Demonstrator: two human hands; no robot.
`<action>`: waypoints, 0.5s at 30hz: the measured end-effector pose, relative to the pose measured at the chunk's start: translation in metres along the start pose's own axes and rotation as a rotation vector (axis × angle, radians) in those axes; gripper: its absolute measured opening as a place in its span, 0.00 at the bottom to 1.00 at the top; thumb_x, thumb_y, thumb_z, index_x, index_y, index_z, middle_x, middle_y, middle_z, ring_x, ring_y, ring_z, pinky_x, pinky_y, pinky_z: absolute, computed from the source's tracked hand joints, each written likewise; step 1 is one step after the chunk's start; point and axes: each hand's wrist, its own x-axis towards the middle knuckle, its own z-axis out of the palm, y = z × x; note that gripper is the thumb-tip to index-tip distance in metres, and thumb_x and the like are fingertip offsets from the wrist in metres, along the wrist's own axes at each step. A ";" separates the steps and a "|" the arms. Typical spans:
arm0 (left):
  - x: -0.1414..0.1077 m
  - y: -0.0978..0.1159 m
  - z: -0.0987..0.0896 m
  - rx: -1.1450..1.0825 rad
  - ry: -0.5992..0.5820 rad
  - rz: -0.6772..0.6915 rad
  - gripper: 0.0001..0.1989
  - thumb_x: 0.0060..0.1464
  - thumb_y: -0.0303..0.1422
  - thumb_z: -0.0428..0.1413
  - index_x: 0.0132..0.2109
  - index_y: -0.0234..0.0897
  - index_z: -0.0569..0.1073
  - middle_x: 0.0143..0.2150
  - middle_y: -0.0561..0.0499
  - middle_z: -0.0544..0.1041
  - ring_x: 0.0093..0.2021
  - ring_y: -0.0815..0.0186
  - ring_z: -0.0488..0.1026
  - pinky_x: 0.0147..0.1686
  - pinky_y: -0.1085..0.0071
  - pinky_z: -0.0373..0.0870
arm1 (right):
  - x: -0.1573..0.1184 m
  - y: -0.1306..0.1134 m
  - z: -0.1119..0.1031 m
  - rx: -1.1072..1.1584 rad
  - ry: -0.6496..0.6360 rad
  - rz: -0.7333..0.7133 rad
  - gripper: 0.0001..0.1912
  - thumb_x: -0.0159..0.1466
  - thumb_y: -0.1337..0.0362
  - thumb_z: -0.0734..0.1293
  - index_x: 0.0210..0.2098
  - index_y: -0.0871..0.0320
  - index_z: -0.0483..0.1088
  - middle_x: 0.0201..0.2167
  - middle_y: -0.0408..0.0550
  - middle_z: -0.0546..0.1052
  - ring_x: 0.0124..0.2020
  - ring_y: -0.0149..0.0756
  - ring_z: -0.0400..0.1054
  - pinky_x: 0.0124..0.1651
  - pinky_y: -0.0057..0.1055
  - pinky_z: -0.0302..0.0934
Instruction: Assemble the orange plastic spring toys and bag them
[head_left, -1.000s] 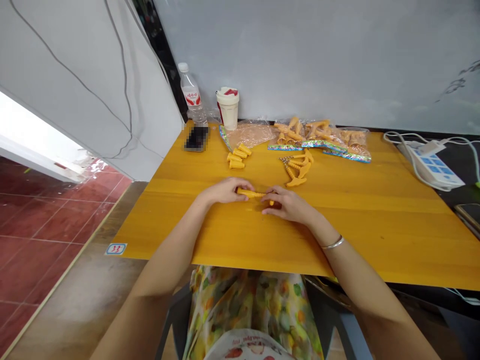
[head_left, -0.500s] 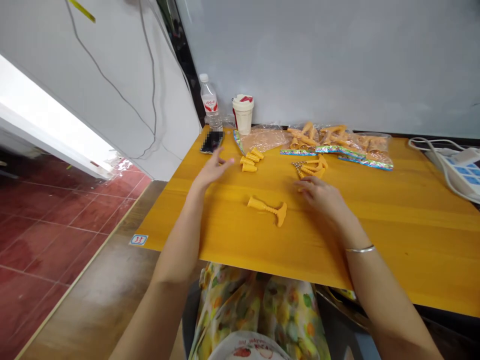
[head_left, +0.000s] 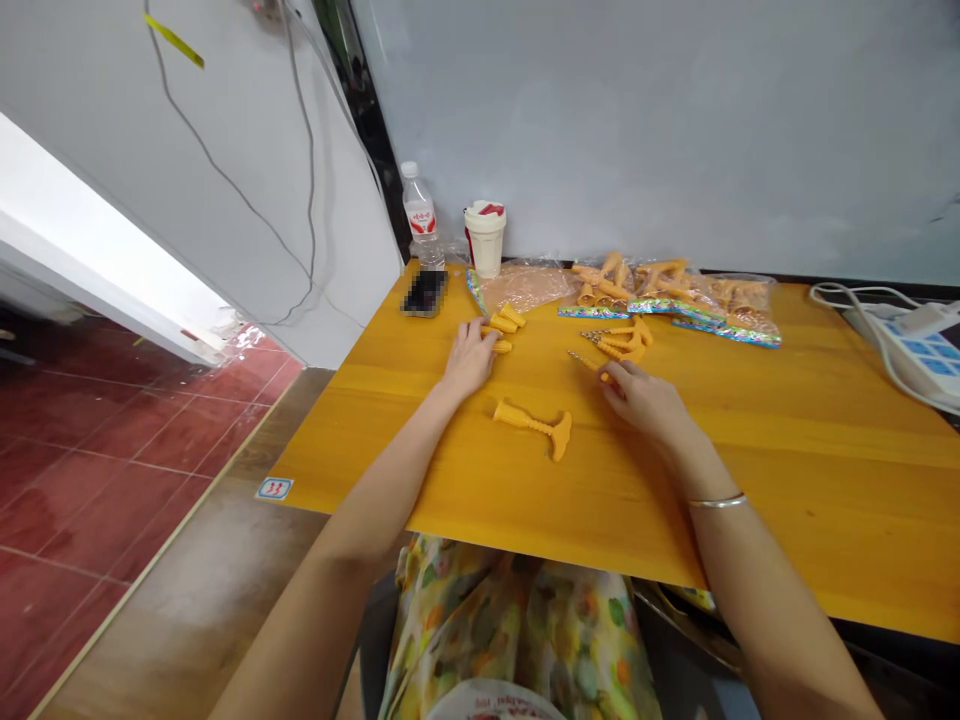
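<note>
Fingers of the right hand (head_left: 636, 397) are clamped on a yellow corkscrew (head_left: 598, 370); its metal spiral points away from the hand, toward the far left. Position: just in front of a loose group of similar corkscrews (head_left: 634, 345). Left hand (head_left: 469, 360): fingers bent and touching the small yellow caps (head_left: 501, 347); whether this grip is closed on one cannot be told. Between the hands and nearer the body, a capped corkscrew (head_left: 531, 422) lies flat on the surface (head_left: 675, 510), crossbar to the right.

Containers, along the far edge: three clear bags (head_left: 664, 306) with colored strips hold T-handled orange pieces (head_left: 616, 268). To their left, another clear bag (head_left: 529, 286) lies flat. Beside it stands a lidded white cup (head_left: 486, 242); the lid hides its contents. Next left is a clear bottle (head_left: 421, 217), white cap fitted, red label on its side; its fill level cannot be made out. Far right: a white power strip (head_left: 922, 345).
</note>
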 end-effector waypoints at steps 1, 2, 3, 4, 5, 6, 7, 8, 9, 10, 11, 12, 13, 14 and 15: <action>-0.001 0.000 0.000 0.006 -0.001 0.005 0.18 0.60 0.25 0.51 0.56 0.33 0.71 0.60 0.35 0.64 0.57 0.48 0.60 0.57 0.50 0.64 | 0.001 -0.001 0.000 0.030 0.031 0.011 0.13 0.68 0.63 0.58 0.48 0.55 0.70 0.45 0.53 0.78 0.34 0.41 0.72 0.28 0.31 0.54; -0.001 0.001 -0.001 0.006 -0.005 0.015 0.17 0.60 0.24 0.50 0.55 0.32 0.71 0.59 0.35 0.66 0.57 0.48 0.61 0.57 0.51 0.64 | 0.001 -0.002 0.000 0.068 0.063 0.024 0.13 0.68 0.63 0.58 0.48 0.56 0.69 0.43 0.53 0.78 0.33 0.41 0.72 0.28 0.31 0.54; -0.002 0.002 -0.002 -0.001 -0.012 0.032 0.16 0.60 0.24 0.50 0.54 0.33 0.71 0.58 0.36 0.67 0.56 0.49 0.61 0.57 0.51 0.64 | 0.002 -0.002 0.001 0.114 0.093 0.039 0.13 0.68 0.62 0.57 0.49 0.56 0.68 0.40 0.53 0.78 0.31 0.41 0.71 0.28 0.31 0.54; -0.003 0.004 -0.004 -0.021 -0.017 0.059 0.16 0.60 0.24 0.49 0.54 0.33 0.70 0.56 0.37 0.69 0.55 0.50 0.62 0.57 0.51 0.64 | 0.002 -0.003 0.001 0.166 0.120 0.052 0.13 0.68 0.62 0.57 0.49 0.56 0.67 0.36 0.52 0.77 0.30 0.41 0.71 0.28 0.31 0.55; -0.004 0.006 -0.006 -0.055 -0.018 0.092 0.16 0.60 0.24 0.49 0.54 0.34 0.70 0.55 0.38 0.70 0.55 0.50 0.62 0.57 0.52 0.64 | 0.002 -0.003 0.002 0.221 0.144 0.062 0.13 0.68 0.61 0.58 0.50 0.57 0.66 0.32 0.50 0.76 0.28 0.40 0.70 0.29 0.31 0.55; -0.006 0.009 -0.008 -0.103 -0.015 0.128 0.15 0.61 0.24 0.49 0.54 0.35 0.69 0.55 0.39 0.71 0.55 0.51 0.63 0.58 0.53 0.64 | 0.003 -0.004 0.002 0.276 0.161 0.066 0.13 0.68 0.60 0.58 0.50 0.57 0.65 0.29 0.48 0.75 0.26 0.39 0.68 0.29 0.31 0.56; -0.007 0.012 -0.009 -0.161 -0.010 0.160 0.15 0.61 0.24 0.49 0.54 0.35 0.69 0.54 0.40 0.72 0.55 0.52 0.63 0.58 0.54 0.64 | 0.003 -0.004 0.002 0.329 0.175 0.066 0.13 0.68 0.60 0.58 0.50 0.56 0.65 0.27 0.45 0.73 0.25 0.37 0.67 0.29 0.31 0.56; -0.008 0.015 -0.010 -0.222 -0.003 0.181 0.14 0.61 0.24 0.49 0.53 0.35 0.69 0.53 0.41 0.72 0.54 0.53 0.64 0.58 0.55 0.64 | 0.003 -0.004 0.002 0.377 0.186 0.064 0.13 0.68 0.59 0.58 0.50 0.56 0.64 0.25 0.44 0.71 0.24 0.36 0.66 0.29 0.30 0.57; -0.009 0.018 -0.011 -0.280 0.005 0.189 0.14 0.61 0.25 0.50 0.53 0.36 0.68 0.53 0.42 0.73 0.54 0.54 0.65 0.58 0.56 0.64 | 0.003 -0.005 0.002 0.418 0.196 0.059 0.13 0.68 0.59 0.58 0.49 0.56 0.64 0.24 0.42 0.70 0.23 0.35 0.65 0.29 0.30 0.57; -0.010 0.020 -0.012 -0.329 0.011 0.187 0.13 0.61 0.25 0.50 0.52 0.36 0.68 0.52 0.43 0.73 0.54 0.55 0.66 0.58 0.57 0.64 | 0.003 -0.005 0.001 0.451 0.203 0.053 0.13 0.68 0.58 0.58 0.49 0.56 0.64 0.24 0.42 0.69 0.22 0.34 0.64 0.29 0.30 0.57; -0.011 0.022 -0.012 -0.365 0.013 0.180 0.13 0.60 0.25 0.50 0.52 0.37 0.68 0.52 0.43 0.73 0.54 0.55 0.66 0.58 0.57 0.64 | 0.003 -0.006 0.001 0.478 0.206 0.045 0.13 0.68 0.58 0.59 0.49 0.56 0.64 0.24 0.41 0.69 0.22 0.33 0.63 0.29 0.29 0.58; -0.011 0.024 -0.012 -0.392 0.012 0.175 0.13 0.60 0.25 0.50 0.52 0.37 0.68 0.52 0.43 0.73 0.54 0.56 0.67 0.58 0.56 0.64 | 0.003 -0.006 0.000 0.499 0.205 0.034 0.12 0.68 0.58 0.59 0.48 0.56 0.65 0.24 0.41 0.69 0.22 0.32 0.63 0.29 0.29 0.58; -0.011 0.026 -0.012 -0.413 0.010 0.172 0.13 0.60 0.25 0.50 0.52 0.37 0.67 0.52 0.43 0.73 0.54 0.56 0.68 0.58 0.56 0.64 | 0.002 -0.008 0.000 0.515 0.201 0.024 0.12 0.68 0.58 0.59 0.48 0.56 0.65 0.24 0.41 0.69 0.22 0.32 0.63 0.29 0.29 0.58; -0.012 0.028 -0.012 -0.430 0.007 0.175 0.13 0.60 0.25 0.50 0.52 0.37 0.67 0.52 0.43 0.73 0.54 0.56 0.68 0.59 0.56 0.63 | 0.002 -0.009 0.000 0.524 0.195 0.014 0.12 0.68 0.58 0.59 0.48 0.56 0.65 0.25 0.41 0.69 0.22 0.31 0.63 0.29 0.29 0.58; -0.012 0.031 -0.013 -0.445 0.002 0.185 0.13 0.61 0.25 0.50 0.52 0.37 0.67 0.52 0.43 0.73 0.55 0.56 0.68 0.59 0.56 0.63 | 0.002 -0.011 0.000 0.529 0.189 0.005 0.12 0.68 0.58 0.59 0.48 0.56 0.65 0.25 0.41 0.70 0.22 0.31 0.63 0.29 0.29 0.58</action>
